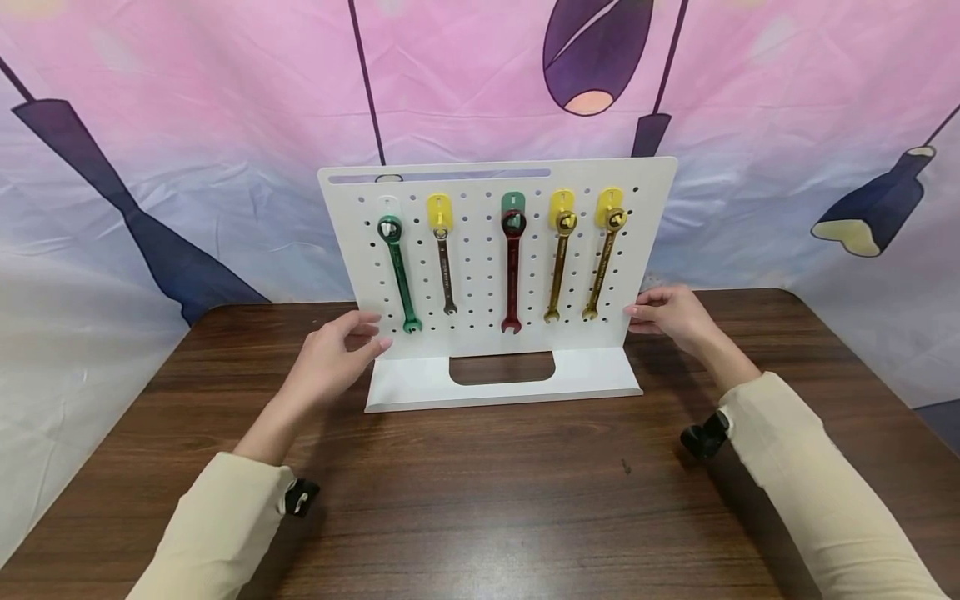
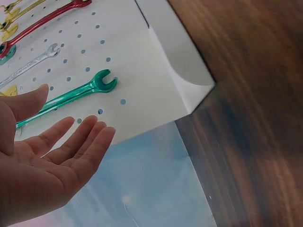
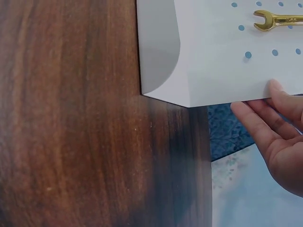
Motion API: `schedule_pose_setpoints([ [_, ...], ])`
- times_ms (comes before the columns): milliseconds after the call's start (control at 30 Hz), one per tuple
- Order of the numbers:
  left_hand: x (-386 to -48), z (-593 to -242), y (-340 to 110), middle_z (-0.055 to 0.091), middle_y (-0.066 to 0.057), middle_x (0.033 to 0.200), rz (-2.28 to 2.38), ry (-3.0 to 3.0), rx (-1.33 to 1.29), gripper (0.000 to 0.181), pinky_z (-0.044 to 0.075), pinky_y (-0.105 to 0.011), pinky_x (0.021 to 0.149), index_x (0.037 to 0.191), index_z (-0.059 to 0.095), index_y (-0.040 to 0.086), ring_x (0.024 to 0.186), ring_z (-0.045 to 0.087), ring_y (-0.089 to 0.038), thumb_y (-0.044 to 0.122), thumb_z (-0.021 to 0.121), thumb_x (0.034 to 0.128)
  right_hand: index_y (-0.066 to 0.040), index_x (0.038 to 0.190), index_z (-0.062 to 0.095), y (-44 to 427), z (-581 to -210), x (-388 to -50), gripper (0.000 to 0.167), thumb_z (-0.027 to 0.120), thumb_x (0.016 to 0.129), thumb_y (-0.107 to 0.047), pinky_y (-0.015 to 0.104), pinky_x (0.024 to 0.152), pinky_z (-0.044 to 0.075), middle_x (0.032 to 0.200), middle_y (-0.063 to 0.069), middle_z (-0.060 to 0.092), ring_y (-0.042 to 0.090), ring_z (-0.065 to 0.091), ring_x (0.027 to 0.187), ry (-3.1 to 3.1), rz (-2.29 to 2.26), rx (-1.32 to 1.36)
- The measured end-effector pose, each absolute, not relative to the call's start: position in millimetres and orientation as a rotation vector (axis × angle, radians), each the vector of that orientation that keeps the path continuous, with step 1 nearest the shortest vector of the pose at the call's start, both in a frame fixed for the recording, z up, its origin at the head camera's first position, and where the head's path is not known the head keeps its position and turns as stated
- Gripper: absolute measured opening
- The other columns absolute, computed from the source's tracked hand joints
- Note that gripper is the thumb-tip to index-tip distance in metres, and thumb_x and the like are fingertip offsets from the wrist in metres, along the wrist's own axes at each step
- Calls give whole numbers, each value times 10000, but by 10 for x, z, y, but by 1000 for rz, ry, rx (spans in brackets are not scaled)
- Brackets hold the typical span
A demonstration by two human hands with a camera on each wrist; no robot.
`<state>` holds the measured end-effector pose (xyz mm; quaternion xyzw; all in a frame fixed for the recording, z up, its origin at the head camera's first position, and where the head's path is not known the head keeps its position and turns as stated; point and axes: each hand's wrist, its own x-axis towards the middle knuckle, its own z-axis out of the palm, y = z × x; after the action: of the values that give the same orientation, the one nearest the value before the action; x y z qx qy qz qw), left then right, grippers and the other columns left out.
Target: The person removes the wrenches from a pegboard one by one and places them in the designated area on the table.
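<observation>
- Because its foot (image 1: 412, 385) rests on the table (image 1: 480, 500), the board (image 1: 480, 292) stands upright, near the far edge.
- Five wrenches (image 1: 512, 279), hung by ring ends on hooks (image 1: 513, 201), apparently for easy reach.
- Right hand (image 1: 670, 314): thumb before, fingers behind, pinching the board's right edge, probably steadying it.
- Left hand (image 1: 330, 354): fingers loosely spread, gripping nothing, beside the left edge; contact unclear.

Indoor staged setting, wood-grain table (image 1: 480, 492), printed cloth backdrop (image 1: 465, 83)

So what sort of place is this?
Probably an indoor tabletop demo or filming spot: a wrinkled printed backdrop hangs behind a wood-grain table, which holds a white pegboard stand hung with wrenches.
</observation>
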<state>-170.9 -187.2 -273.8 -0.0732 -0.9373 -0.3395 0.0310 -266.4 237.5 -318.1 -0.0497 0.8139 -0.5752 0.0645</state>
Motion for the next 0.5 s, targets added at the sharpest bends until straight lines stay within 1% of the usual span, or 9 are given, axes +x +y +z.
schedule_pose_setpoints([
  [167,-1805,-2673,-1823,555,-212,1186,-1092,-2872,-210,432,521,-442,813,1293,458,24,1085,535,-329,234,544,926,210,1006,507,2368,-3179,-2671,256,551,901,-19,348,801,551,1035,177,520,121,637,783,2473,-1719,-137],
  [367,-1886,-2577,-1757,544,-196,1209,-1157,-2839,-187,441,475,-468,874,1311,449,45,1108,512,-331,242,541,927,203,1010,513,2361,-3165,-2665,250,555,897,-16,389,816,542,992,181,554,153,647,779,2472,-1717,-118],
  [500,-1938,-2520,-1733,535,-177,1227,-1210,-2802,-172,443,455,-471,915,1322,437,62,1148,483,-315,236,541,928,208,1013,509,2355,-3155,-2663,258,557,896,-18,405,827,536,1013,183,546,168,651,777,2468,-1720,-103],
])
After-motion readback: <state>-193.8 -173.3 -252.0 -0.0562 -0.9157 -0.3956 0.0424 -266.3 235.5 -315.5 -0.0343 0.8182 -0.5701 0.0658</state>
